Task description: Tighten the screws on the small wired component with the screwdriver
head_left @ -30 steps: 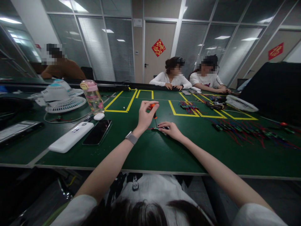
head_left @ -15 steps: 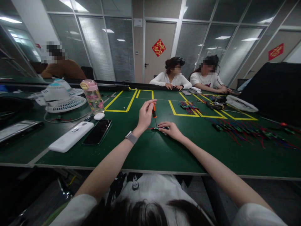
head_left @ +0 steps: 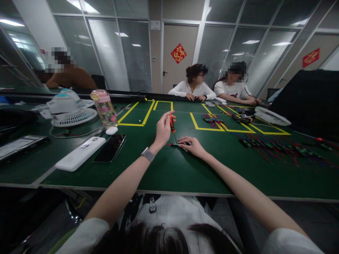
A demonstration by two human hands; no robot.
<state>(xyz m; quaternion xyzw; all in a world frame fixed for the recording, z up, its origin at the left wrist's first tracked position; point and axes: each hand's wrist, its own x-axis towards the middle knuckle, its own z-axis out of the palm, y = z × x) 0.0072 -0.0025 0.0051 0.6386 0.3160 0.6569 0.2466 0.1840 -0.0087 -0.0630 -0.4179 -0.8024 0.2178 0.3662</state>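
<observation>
The screwdriver is orange and black; at its six o'clock, the board is green, its wire red. Yellow tape stripes the green table. At nine o'clock, white-and-blue fans; at three, red, blue and green bundles; at twelve, a red sign, gold-lettered.

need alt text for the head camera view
The left hand holds an orange and black screwdriver, tip down at a small circuit board on a green table, while the right hand steadies the board. Wired circuit boards lie to the right; two people in white sit opposite.
</observation>
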